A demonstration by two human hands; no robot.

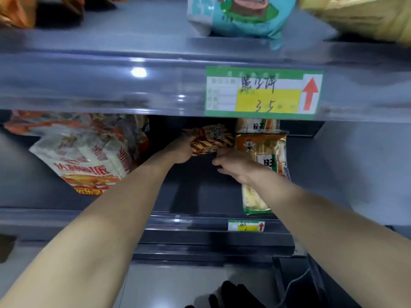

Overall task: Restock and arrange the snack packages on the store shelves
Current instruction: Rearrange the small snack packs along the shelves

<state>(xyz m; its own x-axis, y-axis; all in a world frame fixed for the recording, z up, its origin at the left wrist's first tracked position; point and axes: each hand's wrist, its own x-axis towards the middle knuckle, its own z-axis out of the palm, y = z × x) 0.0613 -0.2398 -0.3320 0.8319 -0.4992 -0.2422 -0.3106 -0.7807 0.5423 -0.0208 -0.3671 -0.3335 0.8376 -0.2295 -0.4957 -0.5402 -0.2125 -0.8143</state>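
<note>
Both arms reach into the middle shelf. My left hand grips the left end of a red-and-yellow striped snack package, held deep in the shelf just under the upper shelf's edge. My right hand is at the package's lower right corner with fingers curled; whether it pinches the wrapper is unclear. Right of it lies a long orange-and-green rice cracker pack, partly under my right wrist. A white-and-orange bag leans at the left.
The upper shelf's front rail carries a green-and-yellow price tag with a red arrow. Above it sit a blue bag, a yellow bag and orange bags. A small price tag marks the middle shelf's rail.
</note>
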